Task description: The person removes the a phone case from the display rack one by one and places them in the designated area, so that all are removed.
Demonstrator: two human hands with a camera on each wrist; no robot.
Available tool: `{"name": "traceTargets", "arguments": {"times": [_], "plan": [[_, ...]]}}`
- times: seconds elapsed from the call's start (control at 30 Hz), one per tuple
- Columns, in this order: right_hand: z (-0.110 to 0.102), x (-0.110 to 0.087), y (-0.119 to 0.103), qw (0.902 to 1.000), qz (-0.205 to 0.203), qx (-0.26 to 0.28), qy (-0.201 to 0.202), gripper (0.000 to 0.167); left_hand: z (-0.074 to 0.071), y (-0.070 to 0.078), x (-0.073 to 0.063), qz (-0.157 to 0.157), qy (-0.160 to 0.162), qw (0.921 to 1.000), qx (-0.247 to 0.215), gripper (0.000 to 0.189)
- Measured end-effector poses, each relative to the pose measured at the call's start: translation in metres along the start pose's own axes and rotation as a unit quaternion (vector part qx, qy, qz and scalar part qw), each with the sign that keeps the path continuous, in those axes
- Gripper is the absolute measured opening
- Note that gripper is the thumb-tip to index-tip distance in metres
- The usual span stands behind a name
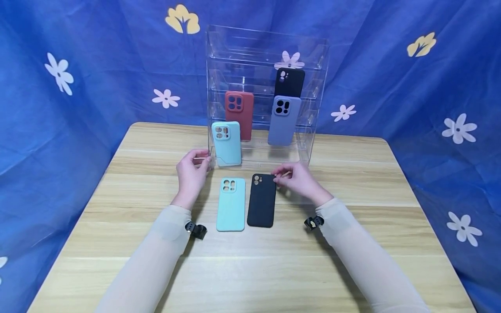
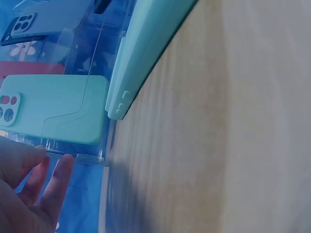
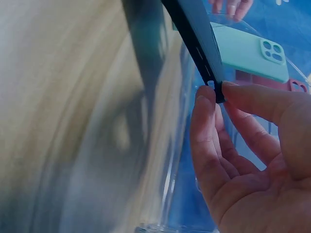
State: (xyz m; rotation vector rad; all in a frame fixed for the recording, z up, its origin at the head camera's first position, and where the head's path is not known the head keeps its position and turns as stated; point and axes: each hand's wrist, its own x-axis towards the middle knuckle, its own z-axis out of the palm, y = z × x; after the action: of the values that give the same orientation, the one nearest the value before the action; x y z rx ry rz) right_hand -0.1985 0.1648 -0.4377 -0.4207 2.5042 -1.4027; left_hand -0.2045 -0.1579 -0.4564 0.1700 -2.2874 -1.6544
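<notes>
My right hand [image 1: 296,179] pinches the upper right corner of a black phone case [image 1: 261,201] between thumb and fingers. In the right wrist view the black case [image 3: 197,41] is edge-on, with cutouts along its side. Left of it on the table lies a mint phone case [image 1: 231,206]. My left hand [image 1: 192,171] is at the lower left edge of a clear tiered display rack [image 1: 258,156], its thumb and fingertips right at the side. Beside that hand, another mint case [image 1: 227,143] stands in the lowest front tier.
Higher in the rack stand a red case [image 1: 245,115], a lavender case [image 1: 282,124] and a black case [image 1: 290,81]. The wooden table [image 1: 250,278] runs back to a blue flowered curtain [image 1: 117,65]. A small black wrist camera [image 1: 197,229] sits on each sleeve.
</notes>
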Motion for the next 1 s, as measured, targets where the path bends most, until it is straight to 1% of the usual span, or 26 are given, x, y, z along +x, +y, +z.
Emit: {"name": "traceTargets", "arguments": {"times": [0.23, 0.53, 0.63, 0.73, 0.87, 1.0], "plan": [[0.009, 0.003, 0.005, 0.9996, 0.024, -0.003, -0.015, 0.019, 0.001, 0.000, 0.000, 0.003, -0.001, 1.0000, -0.002, 0.021], [0.017, 0.007, 0.010, 0.9991, 0.030, -0.017, -0.023, 0.018, 0.000, 0.001, -0.001, -0.006, -0.001, 1.0000, -0.003, 0.022], [0.018, 0.008, 0.013, 0.9991, 0.027, -0.026, -0.021, 0.017, 0.001, 0.000, -0.001, -0.007, -0.002, 1.0000, -0.006, 0.022], [0.019, 0.009, 0.014, 0.9988, 0.034, -0.031, -0.018, 0.016, 0.002, 0.000, -0.001, -0.007, -0.003, 0.9999, -0.010, 0.022], [0.021, 0.010, 0.012, 0.9981, 0.042, -0.041, -0.017, 0.016, 0.002, -0.001, -0.001, -0.008, -0.001, 0.9999, -0.010, 0.022], [0.022, 0.010, 0.008, 0.9972, 0.038, -0.063, -0.011, 0.015, 0.001, 0.000, -0.001, -0.006, 0.002, 0.9999, -0.010, 0.021]]}}
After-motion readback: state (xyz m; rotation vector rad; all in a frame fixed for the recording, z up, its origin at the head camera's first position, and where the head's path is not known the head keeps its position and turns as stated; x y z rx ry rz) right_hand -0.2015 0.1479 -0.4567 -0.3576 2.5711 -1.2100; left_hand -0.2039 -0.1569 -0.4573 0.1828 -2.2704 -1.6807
